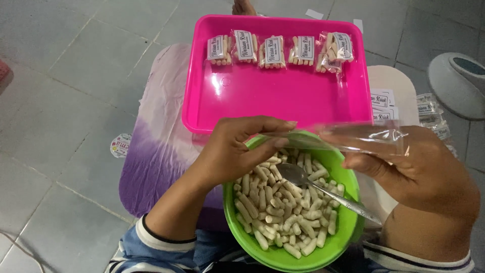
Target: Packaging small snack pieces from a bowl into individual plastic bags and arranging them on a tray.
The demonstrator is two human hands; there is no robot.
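Five filled snack packs [273, 51] in pink tray [283, 101], both hands, L [237, 146] & R [419, 172], pinching clear bag [348, 139] over green bowl [283, 255], spoon [323, 189] inside, white scale [457, 83] nearby.

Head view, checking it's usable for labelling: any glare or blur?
Head view: glare spots on the pink tray; the clear bag, held by the left hand and right hand, shows sheen and looks slightly smeared; the snack sticks in the green bowl look sharp.

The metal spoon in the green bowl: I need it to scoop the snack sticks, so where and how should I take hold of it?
Grip the spoon by its slim handle near the bowl's right rim, coming from the right. The handle end rests up on the rim, clear of the snack sticks, while the scoop end lies among them.
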